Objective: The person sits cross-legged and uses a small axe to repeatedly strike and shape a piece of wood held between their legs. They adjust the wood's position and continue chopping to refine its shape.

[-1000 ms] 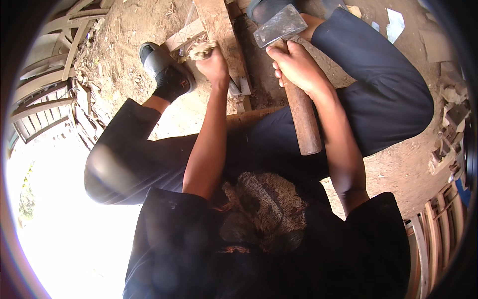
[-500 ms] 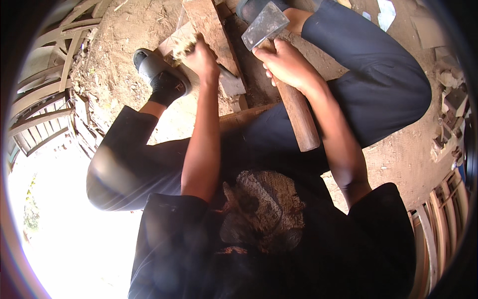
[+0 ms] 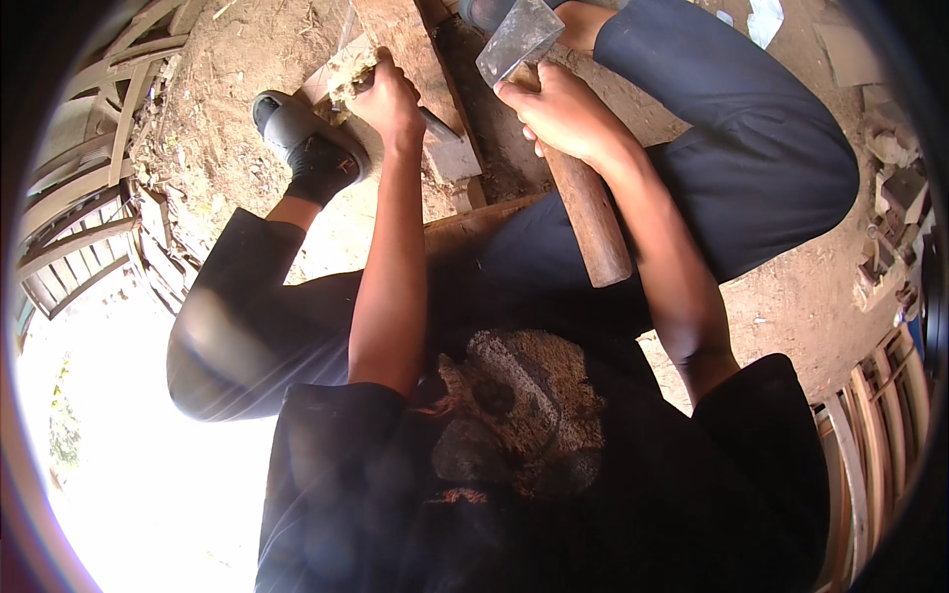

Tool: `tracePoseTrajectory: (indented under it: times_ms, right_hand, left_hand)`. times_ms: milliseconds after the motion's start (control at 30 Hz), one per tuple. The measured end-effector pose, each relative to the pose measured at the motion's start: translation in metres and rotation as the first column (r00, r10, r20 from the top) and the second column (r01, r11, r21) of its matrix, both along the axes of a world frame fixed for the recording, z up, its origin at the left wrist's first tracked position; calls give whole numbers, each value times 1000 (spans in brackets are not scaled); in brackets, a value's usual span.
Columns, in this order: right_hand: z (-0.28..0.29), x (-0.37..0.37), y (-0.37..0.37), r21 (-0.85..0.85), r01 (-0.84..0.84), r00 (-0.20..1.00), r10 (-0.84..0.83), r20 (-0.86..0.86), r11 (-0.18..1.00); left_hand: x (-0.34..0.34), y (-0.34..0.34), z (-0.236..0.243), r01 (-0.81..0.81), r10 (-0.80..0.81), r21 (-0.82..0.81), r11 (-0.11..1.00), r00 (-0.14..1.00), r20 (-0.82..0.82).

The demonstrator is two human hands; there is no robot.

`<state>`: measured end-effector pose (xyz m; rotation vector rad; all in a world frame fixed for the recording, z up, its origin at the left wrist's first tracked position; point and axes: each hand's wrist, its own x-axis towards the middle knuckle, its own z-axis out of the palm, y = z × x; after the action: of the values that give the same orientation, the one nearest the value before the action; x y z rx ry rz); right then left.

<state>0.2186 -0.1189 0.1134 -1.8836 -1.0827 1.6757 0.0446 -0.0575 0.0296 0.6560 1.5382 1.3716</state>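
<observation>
Currently, we have our left hand (image 3: 391,105) closed around a dark-bladed tool (image 3: 441,126) with a frayed pale end, its blade over the timber (image 3: 425,69) near the right edge; our right hand (image 3: 565,115) wraps the hammer (image 3: 587,215) just below its head.

The floor is a tan-brown, uneven surface of bare earth (image 3: 222,109), littered with small pale chips toward the left and bearing a flat, irregular white scrap (image 3: 764,22) near the upper right edge. Long weathered wooden bars (image 3: 69,168) and a slatted grey-brown wooden panel (image 3: 84,259) line the left periphery; irregular brown wood offcuts (image 3: 893,242) lie piled at the right, above a row of narrow light-brown wooden strips (image 3: 870,435). Strong daylight overexposes the lower left, where blurred green foliage (image 3: 64,420) is visible.
</observation>
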Motion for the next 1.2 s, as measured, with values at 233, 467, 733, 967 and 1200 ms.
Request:
tracePoseTrajectory:
  times_ms: [233, 467, 733, 967, 1200]
  right_hand:
    - [0, 0, 2, -27, -42, 999, 42, 4, 999]
    - [3, 3, 4, -91, -87, 995, 91, 49, 992]
    - [8, 4, 2, -122, -48, 998, 52, 30, 991]
    - [7, -1, 2, -113, 12, 997, -20, -70, 994]
    - [57, 15, 26, -116, 87, 973, -109, -205, 989]
  left_hand:
    - [-10, -24, -50, -47, 28, -75, 996, 971, -236]
    - [4, 27, -18, -96, 99, 138, 986, 995, -18]
    - [16, 29, -45, -2, 55, 287, 958, 982, -179]
    - [29, 17, -22, 6, 66, 262, 965, 962, -265]
    - [43, 14, 10, 154, -223, -191, 969, 875, -430]
